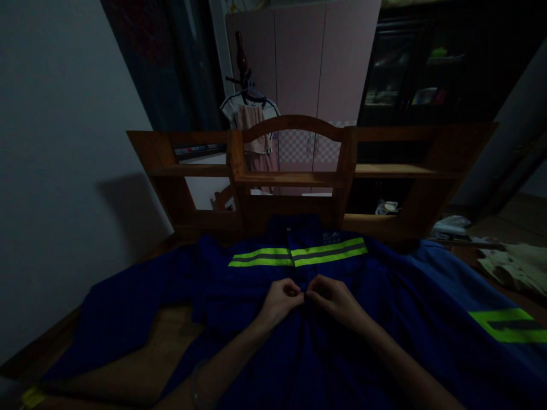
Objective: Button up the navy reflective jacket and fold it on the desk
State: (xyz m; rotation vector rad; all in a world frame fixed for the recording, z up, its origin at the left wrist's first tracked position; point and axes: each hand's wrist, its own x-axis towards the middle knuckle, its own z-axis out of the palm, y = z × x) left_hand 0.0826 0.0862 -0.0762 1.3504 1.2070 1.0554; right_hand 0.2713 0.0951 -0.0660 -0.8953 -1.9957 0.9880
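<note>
A dark blue work jacket [256,307] with yellow-green reflective stripes lies spread out, its collar toward the wooden shelf. My left hand [280,299] pinches the jacket's front at the middle, below the chest stripe. Close beside it, my right hand [331,293] pinches the other side of the front, fingertips almost meeting those of the left. Whatever small part sits between the fingertips is hidden in the dim light. One sleeve [123,290] stretches out to the left, over a wooden surface.
Behind the jacket stands a wooden shelf unit [294,179] with open compartments. Lighter blue cloth with a reflective stripe [508,324] lies at the right. Farther back are a coat stand [241,54] with clothes, a pink wardrobe [299,62] and a dark cabinet [414,68]. A white wall [64,142] bounds the left.
</note>
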